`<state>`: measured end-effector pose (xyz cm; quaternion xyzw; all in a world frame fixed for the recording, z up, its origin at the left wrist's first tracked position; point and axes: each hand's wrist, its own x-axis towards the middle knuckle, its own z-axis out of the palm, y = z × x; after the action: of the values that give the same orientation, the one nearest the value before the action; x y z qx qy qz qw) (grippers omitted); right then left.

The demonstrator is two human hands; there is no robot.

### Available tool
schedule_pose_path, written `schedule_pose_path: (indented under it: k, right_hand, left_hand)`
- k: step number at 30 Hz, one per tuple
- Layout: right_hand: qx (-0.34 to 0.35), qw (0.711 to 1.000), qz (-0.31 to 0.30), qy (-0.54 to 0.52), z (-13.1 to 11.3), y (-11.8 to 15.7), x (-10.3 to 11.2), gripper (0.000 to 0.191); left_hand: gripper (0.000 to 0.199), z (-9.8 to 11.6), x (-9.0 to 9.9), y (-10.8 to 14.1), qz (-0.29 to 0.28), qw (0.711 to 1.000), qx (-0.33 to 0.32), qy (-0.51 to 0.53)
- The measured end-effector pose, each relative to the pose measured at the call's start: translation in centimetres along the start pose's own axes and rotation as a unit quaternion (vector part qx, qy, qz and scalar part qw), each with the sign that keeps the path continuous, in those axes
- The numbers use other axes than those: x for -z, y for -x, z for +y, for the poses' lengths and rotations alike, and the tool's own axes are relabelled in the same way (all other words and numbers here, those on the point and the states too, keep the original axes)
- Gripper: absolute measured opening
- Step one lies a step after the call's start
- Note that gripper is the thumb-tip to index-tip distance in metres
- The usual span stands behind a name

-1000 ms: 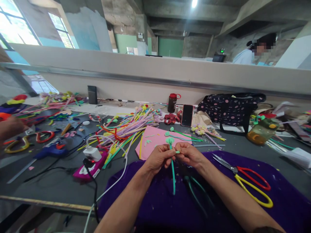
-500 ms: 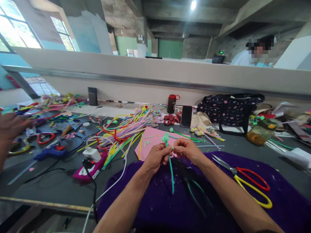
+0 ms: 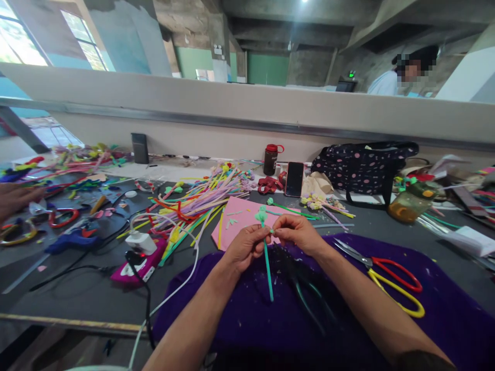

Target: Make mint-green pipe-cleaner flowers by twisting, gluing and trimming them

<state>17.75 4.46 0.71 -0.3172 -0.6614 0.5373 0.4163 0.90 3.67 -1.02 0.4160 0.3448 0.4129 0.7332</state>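
A green stem point(image 3: 268, 273) with a ruffled pale-green head point(image 3: 262, 214) stands nearly upright above the near edge of the worktop point(image 3: 93, 304) — the left hand point(image 3: 245, 245) grips it just below the head between thumb and fingers. The right hand point(image 3: 297, 232) meets it there, fingertips pinching a tiny pale-green piece point(image 3: 271, 231) beside the stem. Under the hands, a purple cloth point(image 3: 240, 309) spreads along the near edge, bearing dark-handled pliers point(image 3: 309, 299) and, to the right, scissors point(image 3: 386, 281) with one red and one yellow handle. Just beyond the hands lies a pink sheet point(image 3: 228, 234) with green scraps on it; a heap of coloured stems point(image 3: 204, 198) is at its left. Towards the far edge — a phone point(image 3: 294, 179), a red-lidded bottle point(image 3: 270, 159) and a patterned bag point(image 3: 356, 170). Near the left edge, another person's hand point(image 3: 17, 198) reaches in.
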Motion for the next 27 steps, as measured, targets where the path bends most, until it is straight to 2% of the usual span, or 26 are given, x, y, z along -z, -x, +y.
schedule_pose_path:
  k: [7, 9, 11, 13, 14, 16, 17, 18, 21, 24, 27]
  right_hand:
    - [0.002, 0.999, -0.001, 0.039, -0.5, -0.1, 0.1, 0.015]
    - [-0.008, 0.996, 0.031, 0.086, -1.1, 0.0, 1.1, 0.017]
    - [-0.011, 0.981, 0.091, 0.172, -1.6, 0.4, 2.7, 0.019]
    - [-0.024, 0.939, 0.129, 0.319, -1.6, 1.0, 4.7, 0.022]
    - [-0.041, 0.900, 0.147, 0.407, -1.3, 1.5, 5.6, 0.023]
    - [-0.109, 0.822, 0.135, 0.542, -0.5, 2.5, 6.8, 0.026]
    - [-0.147, 0.797, 0.116, 0.575, 0.0, 2.9, 7.1, 0.029]
    - [-0.185, 0.783, 0.091, 0.586, 0.6, 3.3, 7.2, 0.031]
    - [-0.246, 0.788, 0.051, 0.563, 2.2, 3.6, 6.5, 0.032]
    - [-0.251, 0.803, 0.072, 0.536, 3.2, 3.2, 5.8, 0.024]
    - [-0.257, 0.830, 0.078, 0.489, 3.3, 3.1, 5.9, 0.018]
  left_hand:
    - [0.025, 0.1, 0.1, -0.2, 0.006, 1.000, 0.000, 0.020]
    - [0.026, 0.3, 0.1, -0.1, 0.019, 1.000, -0.004, 0.018]
    - [0.027, 0.5, 0.1, 0.0, 0.026, 0.999, -0.009, 0.022]
    - [0.027, 0.7, 0.1, 0.1, 0.022, 0.999, -0.007, 0.029]
    - [0.027, 0.8, 0.1, 0.2, 0.019, 0.999, -0.006, 0.031]
    - [0.027, 1.0, 0.0, 0.3, 0.017, 0.999, -0.007, 0.035]
    - [0.026, 1.0, 0.0, 0.4, 0.016, 0.999, -0.008, 0.036]
    - [0.026, 1.0, 0.0, 0.4, 0.015, 0.999, -0.009, 0.036]
    - [0.025, 0.9, 0.0, 0.4, 0.004, 0.999, -0.007, 0.038]
    - [0.025, 0.7, 0.1, 0.5, -0.018, 0.998, 0.002, 0.052]
    - [0.026, 0.5, 0.3, 0.7, -0.047, 0.995, -0.004, 0.085]
